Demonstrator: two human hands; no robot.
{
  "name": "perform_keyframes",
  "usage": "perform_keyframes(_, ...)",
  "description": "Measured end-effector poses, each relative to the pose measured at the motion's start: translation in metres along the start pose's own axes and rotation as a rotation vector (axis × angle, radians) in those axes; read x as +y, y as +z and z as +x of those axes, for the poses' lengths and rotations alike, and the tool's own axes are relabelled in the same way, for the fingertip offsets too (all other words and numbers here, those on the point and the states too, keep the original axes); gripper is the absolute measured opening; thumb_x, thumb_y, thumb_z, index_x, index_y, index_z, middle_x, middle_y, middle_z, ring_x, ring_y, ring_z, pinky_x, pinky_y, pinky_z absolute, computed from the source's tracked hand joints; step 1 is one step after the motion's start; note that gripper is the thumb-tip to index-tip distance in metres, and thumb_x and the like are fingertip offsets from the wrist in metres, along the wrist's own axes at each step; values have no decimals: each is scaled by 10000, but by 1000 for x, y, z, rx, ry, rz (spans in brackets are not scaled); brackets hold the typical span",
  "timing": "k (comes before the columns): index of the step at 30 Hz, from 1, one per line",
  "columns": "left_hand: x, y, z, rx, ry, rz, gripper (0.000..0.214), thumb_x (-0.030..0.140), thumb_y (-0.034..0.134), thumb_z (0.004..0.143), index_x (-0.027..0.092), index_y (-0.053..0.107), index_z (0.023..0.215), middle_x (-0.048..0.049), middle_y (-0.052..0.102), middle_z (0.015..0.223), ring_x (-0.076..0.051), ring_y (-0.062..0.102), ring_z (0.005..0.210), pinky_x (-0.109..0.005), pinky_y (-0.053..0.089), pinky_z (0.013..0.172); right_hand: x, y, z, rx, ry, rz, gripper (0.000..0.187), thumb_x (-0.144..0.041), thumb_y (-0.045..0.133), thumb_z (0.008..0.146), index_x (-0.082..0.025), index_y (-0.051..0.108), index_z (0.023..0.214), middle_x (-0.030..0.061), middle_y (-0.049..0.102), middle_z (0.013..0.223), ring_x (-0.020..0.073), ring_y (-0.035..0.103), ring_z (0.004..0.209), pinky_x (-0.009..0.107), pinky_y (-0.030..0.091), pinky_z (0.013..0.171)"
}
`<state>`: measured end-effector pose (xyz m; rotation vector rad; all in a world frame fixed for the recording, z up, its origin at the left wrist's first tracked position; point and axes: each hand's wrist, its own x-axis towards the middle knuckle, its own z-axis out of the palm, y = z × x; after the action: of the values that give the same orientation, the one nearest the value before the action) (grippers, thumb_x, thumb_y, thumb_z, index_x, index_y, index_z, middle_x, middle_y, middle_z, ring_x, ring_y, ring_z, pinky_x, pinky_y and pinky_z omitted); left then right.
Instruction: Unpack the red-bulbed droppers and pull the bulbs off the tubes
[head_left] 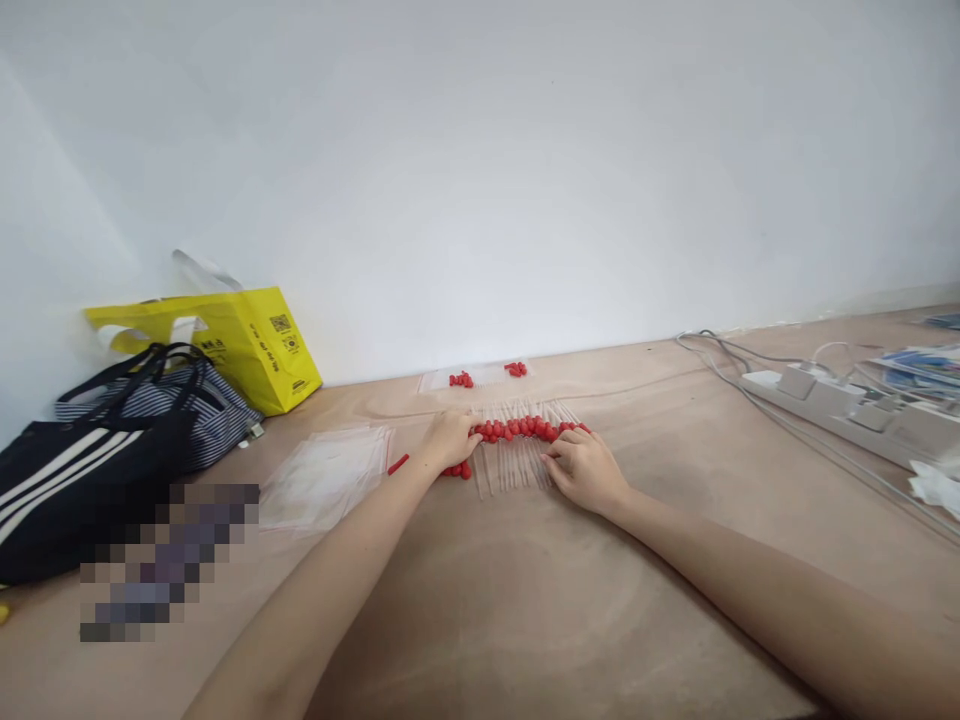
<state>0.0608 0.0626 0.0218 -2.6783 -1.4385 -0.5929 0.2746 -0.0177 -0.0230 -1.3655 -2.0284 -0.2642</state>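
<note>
One bumpy row of small, rounded red pieces (517, 429) on thin, whitish see-through sticks (514, 475) lies across the light-brown wooden worktop (480, 610) in the head view, left hand (450, 438) at one end, right hand (589, 470) at the other, I'd guess to keep it lined up. Each grip looks narrow, fingers curled in, but can't tell if either's really pinching. Flat clear plastic bags with red edging (326, 475) lie beside the left arm, probably for easy reach. Two little red clusters (461, 380) sit back near the white wall (525, 180), likely parked out of the way.
</note>
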Motion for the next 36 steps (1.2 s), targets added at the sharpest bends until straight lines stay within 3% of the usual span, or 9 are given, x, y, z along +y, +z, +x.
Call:
perform_keyframes(4,-3,3,-5,53,-75,-40,143,231,523,706,197,658,736,-29,662,697,-187,601,700,-289,441,676,2,2,0,7,1,1,170,-233,486,773,-190,606,661,28,592,693,158,518,707,287,317,649)
perform_keyframes(7,-3,3,-10,144,-175,-87,204,218,473,735,184,652,829,-35,679,764,-172,617,718,-271,457,664,1,2,0,27,-6,5,177,-236,489,771,-189,592,635,26,589,679,158,514,693,293,316,651)
perform_keyframes(12,6,-8,-45,217,-229,-175,254,259,444,767,179,634,916,-11,684,752,-143,621,659,-250,477,626,-2,0,1,106,-99,109,119,-226,481,777,-190,588,741,40,587,742,165,510,733,305,342,701)
perform_keyframes(16,19,-13,-82,277,-39,-240,201,254,494,757,202,653,868,-7,686,755,-147,615,679,-282,468,666,-9,-1,2,119,-203,175,261,-260,513,766,-170,540,1009,86,569,958,195,492,860,318,364,733)
perform_keyframes(19,29,-9,-94,320,116,-244,173,226,510,759,210,654,853,-19,687,766,-149,611,700,-305,450,693,-15,1,2,107,-306,134,351,-285,519,780,-177,502,1113,92,550,1043,206,466,935,345,335,784)
perform_keyframes(26,39,-3,-91,312,245,-299,178,202,481,789,211,639,870,-24,685,785,-139,610,717,-310,450,716,-15,7,3,57,-399,143,175,-286,471,834,-235,625,899,14,595,698,146,466,749,330,282,757)
perform_keyframes(30,41,-2,-90,319,256,-219,190,248,503,785,201,619,929,-38,675,855,-165,595,824,-336,453,767,-21,5,2,95,-429,97,213,-260,424,853,-209,630,872,19,571,666,137,430,692,310,272,704)
perform_keyframes(36,39,12,-85,344,385,-24,230,221,418,847,165,583,998,-77,642,1008,-206,550,998,-439,387,882,-32,4,2,185,-495,41,198,-273,441,843,-214,630,835,-1,540,586,134,392,649,309,270,712)
